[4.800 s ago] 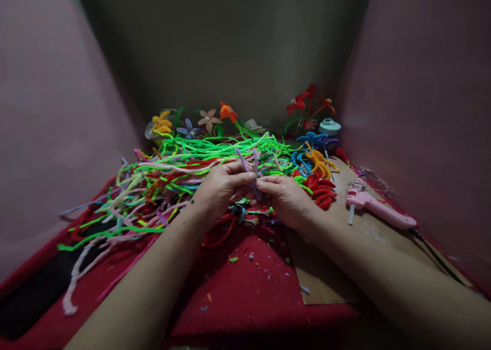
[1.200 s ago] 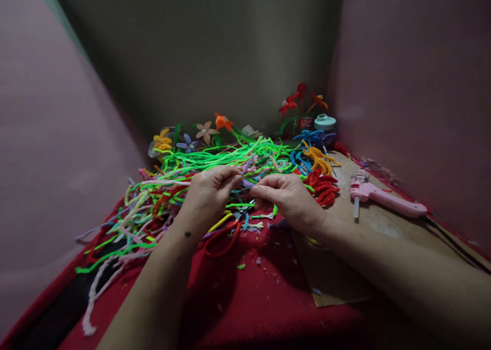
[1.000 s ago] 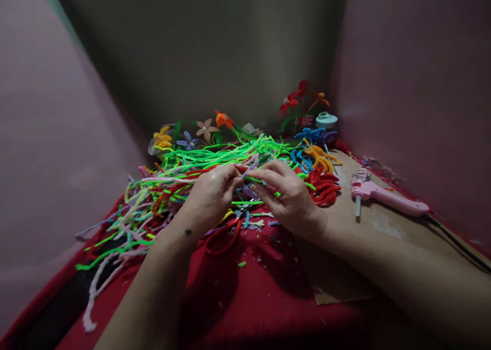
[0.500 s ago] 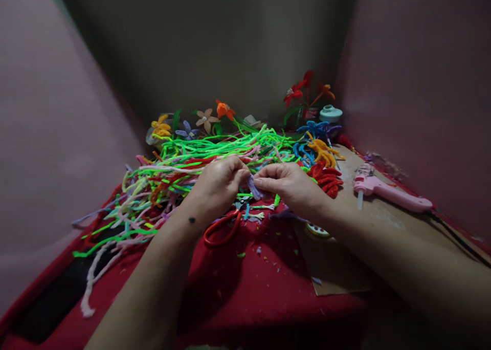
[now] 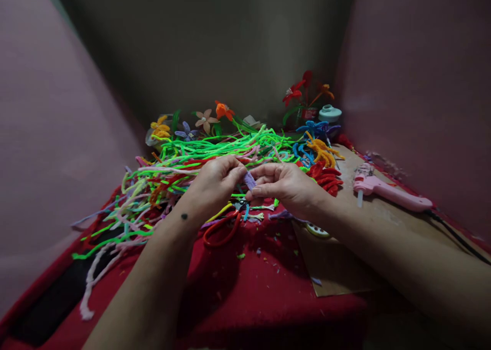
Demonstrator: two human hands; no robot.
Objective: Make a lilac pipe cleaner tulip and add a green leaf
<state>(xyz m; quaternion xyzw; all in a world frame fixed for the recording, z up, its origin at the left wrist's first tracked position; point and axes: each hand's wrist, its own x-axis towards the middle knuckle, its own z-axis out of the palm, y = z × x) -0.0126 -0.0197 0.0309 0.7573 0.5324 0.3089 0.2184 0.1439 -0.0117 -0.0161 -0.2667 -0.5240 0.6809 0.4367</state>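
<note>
- Lilac piece point(image 5: 249, 180), one: we record a short, narrow strip, fuzzy in texture and pale purple throughout its visible part; we cannot tell whether it is a single strand or several pressed together, and both ends run into the fingers.
- Place: between the two hands, raised in front of the heap of fuzzy stems point(image 5: 215, 146).
- Long axis: we read it as slanting, from upper left at the left fingertips down to lower right at the right fingertips.
- Left hand point(image 5: 215, 183): grip clamped on the upper end, thumb against the bent forefinger.
- Right hand point(image 5: 293, 186): grip closed about the lower end, thumb below, fingers above.
- Scissors point(image 5: 223, 233), one pair, red handles: we list them below the hands on the red-covered worktop point(image 5: 268, 299), loops toward us.
- Glue gun point(image 5: 395, 192), pink: lying on the tan board point(image 5: 337, 268), well apart from the right hand.
- Red petal-like loops point(image 5: 326, 178), a cluster: just beyond the right hand.
</note>
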